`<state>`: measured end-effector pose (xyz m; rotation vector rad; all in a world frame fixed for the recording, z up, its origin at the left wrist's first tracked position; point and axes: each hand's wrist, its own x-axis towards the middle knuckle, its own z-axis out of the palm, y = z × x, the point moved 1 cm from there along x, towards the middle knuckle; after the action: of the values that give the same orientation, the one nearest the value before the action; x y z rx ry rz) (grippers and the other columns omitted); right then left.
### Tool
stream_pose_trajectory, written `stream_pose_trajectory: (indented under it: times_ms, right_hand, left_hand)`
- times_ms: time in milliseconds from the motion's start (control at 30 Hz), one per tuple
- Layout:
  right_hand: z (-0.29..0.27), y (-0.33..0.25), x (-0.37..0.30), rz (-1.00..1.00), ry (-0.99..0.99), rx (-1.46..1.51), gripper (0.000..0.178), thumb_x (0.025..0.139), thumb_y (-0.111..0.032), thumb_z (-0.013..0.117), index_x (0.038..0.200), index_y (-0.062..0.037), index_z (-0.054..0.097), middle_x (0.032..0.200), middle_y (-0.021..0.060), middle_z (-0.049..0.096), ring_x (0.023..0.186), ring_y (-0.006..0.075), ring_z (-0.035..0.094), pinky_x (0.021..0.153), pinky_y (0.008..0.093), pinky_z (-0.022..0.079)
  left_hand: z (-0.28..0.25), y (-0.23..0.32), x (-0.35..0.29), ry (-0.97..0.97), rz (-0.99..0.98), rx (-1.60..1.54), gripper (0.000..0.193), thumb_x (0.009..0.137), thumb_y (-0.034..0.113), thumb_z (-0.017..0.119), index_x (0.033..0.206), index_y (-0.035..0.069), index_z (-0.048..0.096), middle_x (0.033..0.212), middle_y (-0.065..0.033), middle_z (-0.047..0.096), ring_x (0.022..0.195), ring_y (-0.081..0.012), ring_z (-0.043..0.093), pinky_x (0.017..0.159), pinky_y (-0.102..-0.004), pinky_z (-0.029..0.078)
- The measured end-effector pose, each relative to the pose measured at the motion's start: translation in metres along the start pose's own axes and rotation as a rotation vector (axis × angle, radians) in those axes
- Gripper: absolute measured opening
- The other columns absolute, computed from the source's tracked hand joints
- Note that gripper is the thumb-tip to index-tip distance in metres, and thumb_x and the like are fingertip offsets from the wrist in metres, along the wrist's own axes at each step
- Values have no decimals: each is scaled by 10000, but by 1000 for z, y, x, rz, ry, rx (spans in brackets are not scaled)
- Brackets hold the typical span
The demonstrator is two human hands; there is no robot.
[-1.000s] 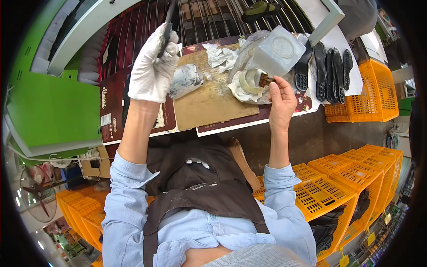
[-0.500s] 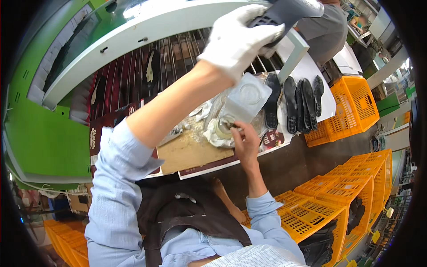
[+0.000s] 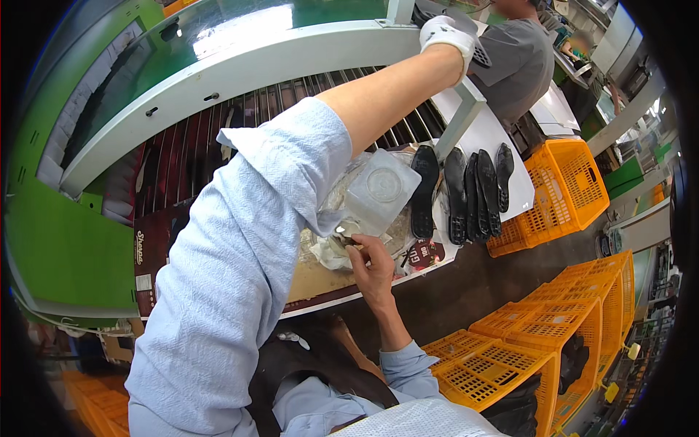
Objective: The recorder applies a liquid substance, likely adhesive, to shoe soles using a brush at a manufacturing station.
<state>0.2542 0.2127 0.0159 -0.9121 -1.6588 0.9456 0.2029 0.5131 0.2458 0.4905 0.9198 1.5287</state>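
My left hand (image 3: 445, 44), in a white glove, is stretched far forward to the frame's upright post. Its fingers are mostly hidden and appear closed on a dark shoe sole (image 3: 480, 55) with a latticed underside. My right hand (image 3: 375, 271), bare, pinches a thin dark handle (image 3: 355, 239) at the mouth of a small jar (image 3: 345, 229). The handle's lower end is hidden. Crumpled whitish wrapping (image 3: 329, 255) surrounds the jar, and my left sleeve partly covers it. Behind the jar lies a translucent square plastic container (image 3: 384, 184) with a round mark.
Several black soles (image 3: 473, 193) lie in a row at the table's right. A roller rack (image 3: 218, 120) and a pale metal frame (image 3: 240, 76) run along the far side. Orange crates (image 3: 564, 189) stand on the right. Another person (image 3: 513, 62) is beyond the table.
My left arm has reached farther forward and right, carrying the sole to the post. My right hand has shifted a little left and nearer in the picture, still at the jar. The view has tilted.
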Motion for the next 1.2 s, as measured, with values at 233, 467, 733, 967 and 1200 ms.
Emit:
stream_pose_trajectory:
  times_ms: [233,467,733,967,1200]
  right_hand:
    - [-5,-3,8,-1,16,18,224,814,-7,686,1026,-9,613,909,106,621,615,161,580,557,262,465]
    - [-9,-4,6,13,30,32,229,816,-2,686,1033,-7,613,907,104,622,614,149,576,557,255,465]
    - [-11,-8,5,18,74,43,224,817,0,686,1030,-7,617,902,97,620,613,136,567,556,246,460]
    - [-19,-1,3,71,93,56,226,819,-6,685,1035,-6,618,870,97,610,602,136,558,552,247,449]
    - [-15,-7,9,30,80,26,197,808,-2,684,996,3,628,849,107,611,594,162,560,542,266,443]
  left_hand:
    - [-21,-10,-52,22,1099,1091,227,796,218,651,966,71,684,1019,-186,666,931,-348,636,869,-380,493]
    - [-2,-29,-35,-78,25,420,561,802,457,714,1010,-40,559,942,-192,622,752,-292,664,627,-394,567]
    - [17,-40,1,-184,-6,138,185,905,128,609,954,-42,555,835,-139,626,681,-257,669,621,-342,589]
    - [36,11,12,-412,-126,72,175,938,189,550,898,19,572,744,-90,615,556,-208,579,461,-301,467]
    - [-20,57,21,4,203,536,369,929,438,542,864,74,539,720,-110,620,488,-250,559,429,-311,477]
